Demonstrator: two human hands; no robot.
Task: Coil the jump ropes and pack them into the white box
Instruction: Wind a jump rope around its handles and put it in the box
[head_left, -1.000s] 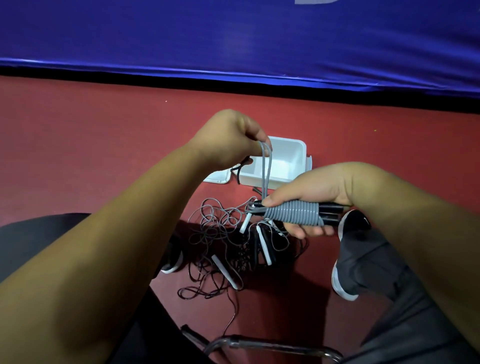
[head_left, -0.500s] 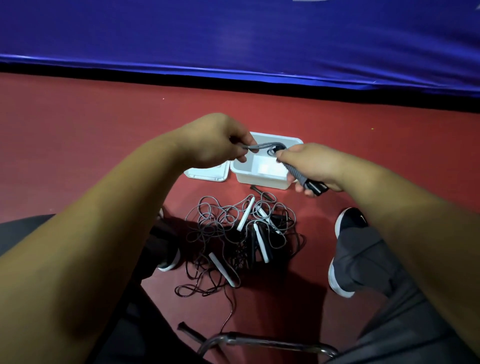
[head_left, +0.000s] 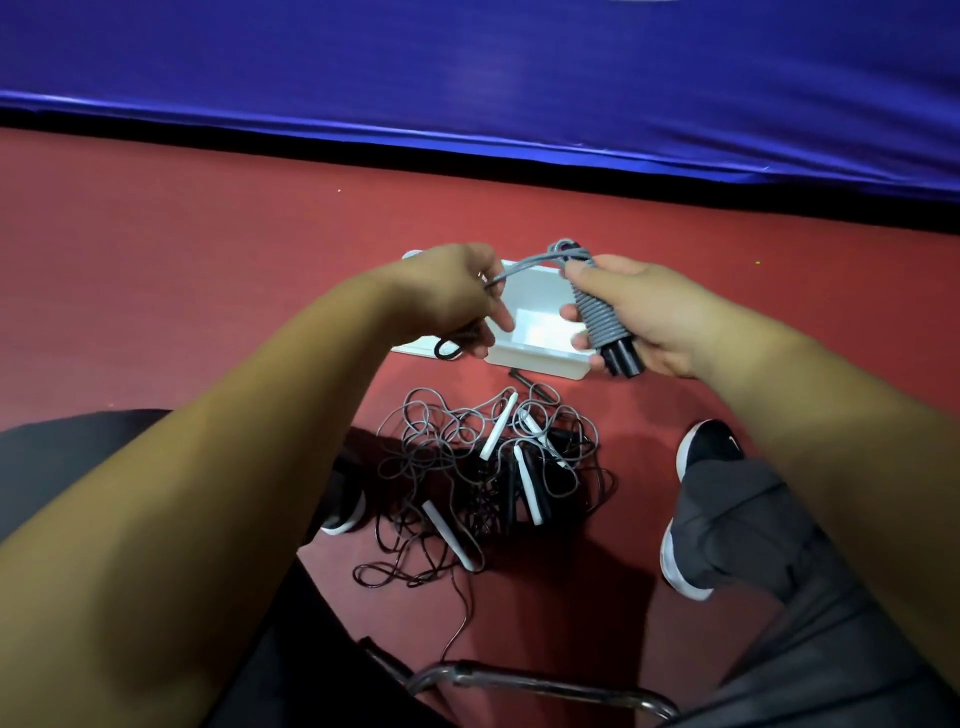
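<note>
right hand (head_left: 649, 312) grips coiled gray jump rope (head_left: 597, 317) | left hand (head_left: 447, 301) pinches its loose end | both over white box (head_left: 535, 359), centre frame | tangled ropes (head_left: 483, 467) below

The white box (head_left: 535, 358) looks like smooth, faintly glossy plastic; the grey rope (head_left: 602, 317) rubbery and matt; the floor (head_left: 208, 270) matt red; the chair frame (head_left: 545, 686) shiny metal; the blue sheet (head_left: 467, 78) sheeny cloth.

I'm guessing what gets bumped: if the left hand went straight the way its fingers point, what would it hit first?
Probably the white box: the left hand points rightward over its open inside. Depth is unclear; it might instead meet the right hand.
</note>
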